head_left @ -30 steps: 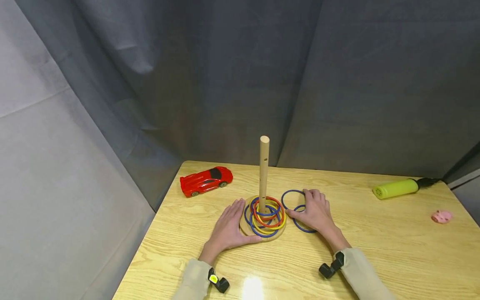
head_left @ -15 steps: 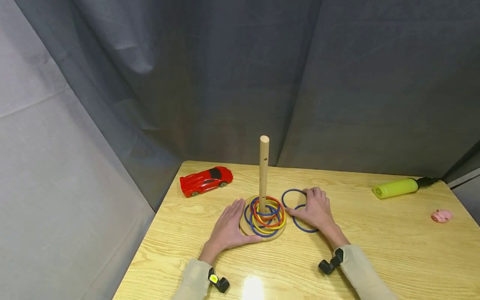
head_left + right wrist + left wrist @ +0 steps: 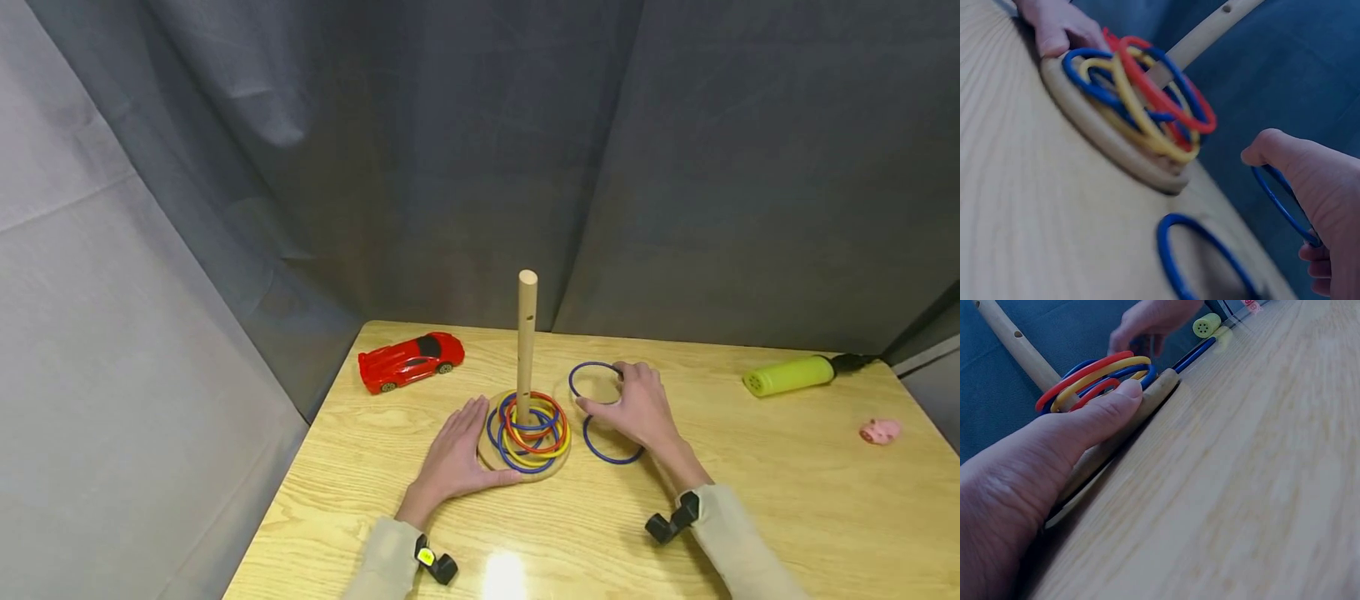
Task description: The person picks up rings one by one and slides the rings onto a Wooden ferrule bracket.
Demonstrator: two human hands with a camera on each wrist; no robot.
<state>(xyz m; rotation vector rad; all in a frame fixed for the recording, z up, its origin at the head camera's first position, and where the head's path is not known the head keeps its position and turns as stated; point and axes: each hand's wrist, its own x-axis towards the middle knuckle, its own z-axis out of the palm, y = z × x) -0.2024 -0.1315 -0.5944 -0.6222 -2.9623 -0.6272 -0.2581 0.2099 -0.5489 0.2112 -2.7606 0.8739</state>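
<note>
A round wooden base [image 3: 492, 454] with an upright wooden peg [image 3: 527, 342] stands mid-table. Red, yellow and blue rings [image 3: 561, 454] lie in a loose stack around the peg's foot. My left hand [image 3: 455, 462] rests against the base's left side, thumb on its front rim and fingers stretched along its edge. Right of the base, my right hand [image 3: 637, 411] pinches a blue ring [image 3: 1282, 203] between thumb and fingers, raised off the table. Below it a second blue ring [image 3: 1169, 259] lies flat on the wood.
On the wooden table [image 3: 360, 533], a red toy car [image 3: 411, 362] stands at the back left. A green hand pump [image 3: 791, 375] lies at the back right, with a small pink pig [image 3: 880, 431] in front of it. Dark curtain [image 3: 450, 167] hangs behind.
The right hand has lifted its blue ring off the table, rising slightly to the right and away from the other blue ring. My left hand and the base stay put.
</note>
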